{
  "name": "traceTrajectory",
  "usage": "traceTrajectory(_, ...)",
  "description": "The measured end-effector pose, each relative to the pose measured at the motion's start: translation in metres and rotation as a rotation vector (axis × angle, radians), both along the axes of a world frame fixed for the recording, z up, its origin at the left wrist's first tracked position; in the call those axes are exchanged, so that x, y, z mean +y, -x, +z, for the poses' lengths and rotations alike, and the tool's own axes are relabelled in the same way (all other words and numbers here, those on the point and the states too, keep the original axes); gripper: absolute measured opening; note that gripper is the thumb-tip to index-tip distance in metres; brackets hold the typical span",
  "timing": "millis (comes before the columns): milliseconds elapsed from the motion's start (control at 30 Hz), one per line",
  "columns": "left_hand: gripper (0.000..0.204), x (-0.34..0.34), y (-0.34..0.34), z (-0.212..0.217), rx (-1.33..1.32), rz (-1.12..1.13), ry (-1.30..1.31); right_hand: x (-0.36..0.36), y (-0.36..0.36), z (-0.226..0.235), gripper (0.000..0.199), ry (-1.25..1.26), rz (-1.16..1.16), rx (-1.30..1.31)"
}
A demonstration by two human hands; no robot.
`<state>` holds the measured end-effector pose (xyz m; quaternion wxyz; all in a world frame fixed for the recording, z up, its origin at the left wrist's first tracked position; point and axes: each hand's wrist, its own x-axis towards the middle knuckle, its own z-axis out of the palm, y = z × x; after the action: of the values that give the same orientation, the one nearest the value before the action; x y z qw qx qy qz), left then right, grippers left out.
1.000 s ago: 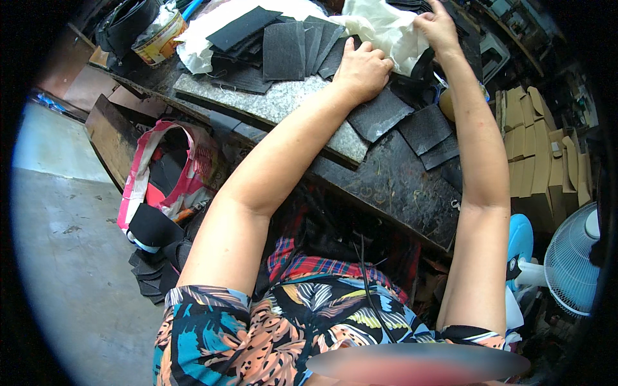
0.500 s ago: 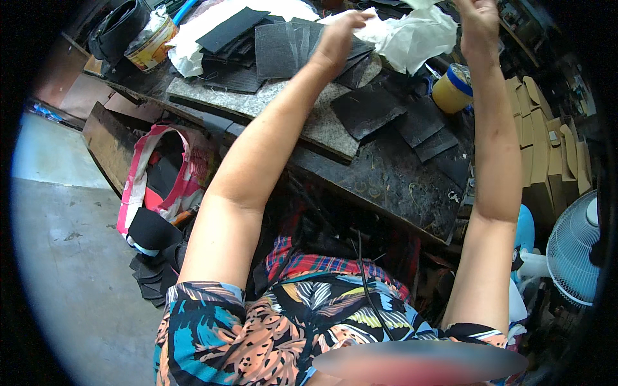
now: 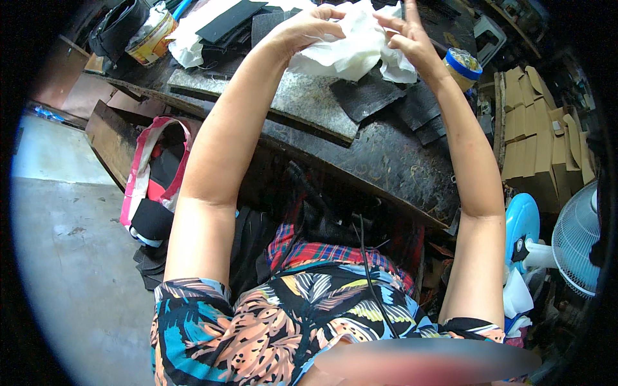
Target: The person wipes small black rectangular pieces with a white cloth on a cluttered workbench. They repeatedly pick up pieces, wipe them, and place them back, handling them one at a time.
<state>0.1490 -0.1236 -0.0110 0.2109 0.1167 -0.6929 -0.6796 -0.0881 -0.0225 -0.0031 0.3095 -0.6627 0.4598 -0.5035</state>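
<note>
A crumpled white sheet [image 3: 347, 48], thin and soft-looking, is bunched between my hands above the far part of the workbench. My left hand [image 3: 301, 30] curls round its left side, thumb and fingers on the material. On the other side my right hand [image 3: 417, 46] touches the sheet with its fingers apart, one of them pointing up. Below the sheet lie flat black pieces [image 3: 367, 98] and a speckled grey slab [image 3: 302, 106]. More black pieces [image 3: 230, 22] are stacked to the left of my left hand.
A blue-lidded jar [image 3: 462, 69] stands right of my right hand. A paint-like bucket [image 3: 152, 42] is at the far left. The dark bench [image 3: 405, 174] has its near edge before me. Folded cardboard [image 3: 534, 138] and a fan [image 3: 576, 241] are at right, a pink-trimmed bag [image 3: 136, 174] at left.
My right hand has come down and left onto the crumpled sheet. My left hand has moved left and slightly up. The sheet has shifted left and now lies between both hands.
</note>
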Motion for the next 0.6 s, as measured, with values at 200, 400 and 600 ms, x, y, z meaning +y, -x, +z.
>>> traceTrajectory(200, 0.031, 0.026, -0.041, -0.013, 0.152, 0.392, -0.107, -0.012, 0.012, -0.015, 0.093, 0.048, -0.412, 0.898)
traceTrajectory(400, 0.039, 0.069, -0.07, -0.025, 0.554, 0.085, -0.412, 0.022, -0.029, 0.018, 0.092, 0.542, -0.429, 0.624)
traceTrajectory(600, 0.05, 0.113, -0.053, -0.021, 0.346, 0.355, -0.312, 0.082, -0.087, -0.01, 0.078, -0.092, 0.237, -0.397)
